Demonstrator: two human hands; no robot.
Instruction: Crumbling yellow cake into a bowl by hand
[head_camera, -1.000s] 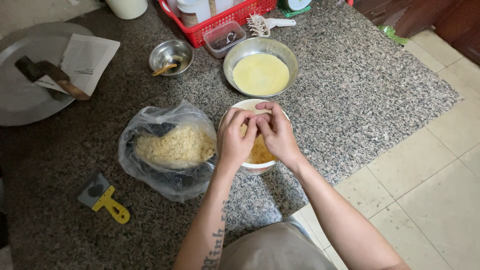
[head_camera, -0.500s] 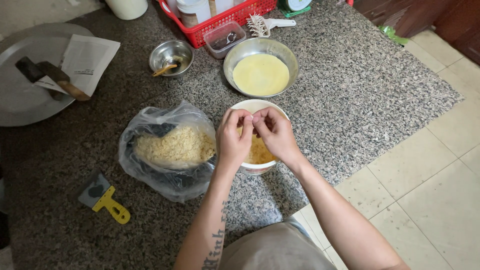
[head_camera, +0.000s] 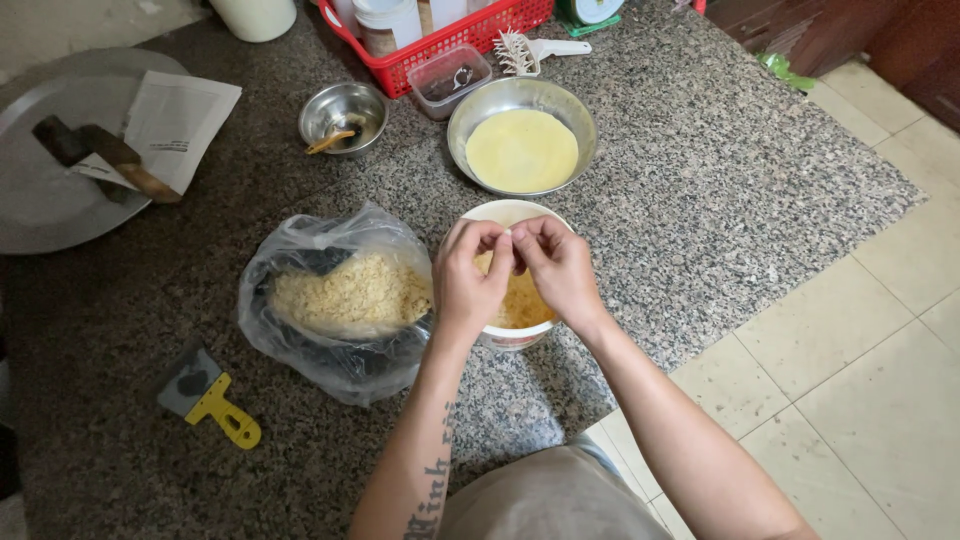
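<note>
My left hand (head_camera: 470, 280) and my right hand (head_camera: 558, 270) meet fingertip to fingertip over a white bowl (head_camera: 500, 213) that holds a yellow-orange filling (head_camera: 528, 303). The fingers of both hands pinch a small pale piece between them; it is mostly hidden by the fingers. To the left of the bowl lies a clear plastic bag (head_camera: 335, 300) lining a dark container, filled with pale crumbly shreds. Behind the white bowl stands a steel bowl (head_camera: 522, 148) of smooth pale-yellow batter.
A small steel bowl (head_camera: 343, 117) with a spoon, a clear plastic tub (head_camera: 452, 80), a red basket (head_camera: 440, 30) and a white brush (head_camera: 535, 50) sit at the back. A round metal tray (head_camera: 60, 160) with paper and a knife lies left. A yellow-handled scraper (head_camera: 210, 400) lies near the front.
Both hands have lifted and shifted slightly toward the far rim of the white bowl, the fingertips still pinched together.
</note>
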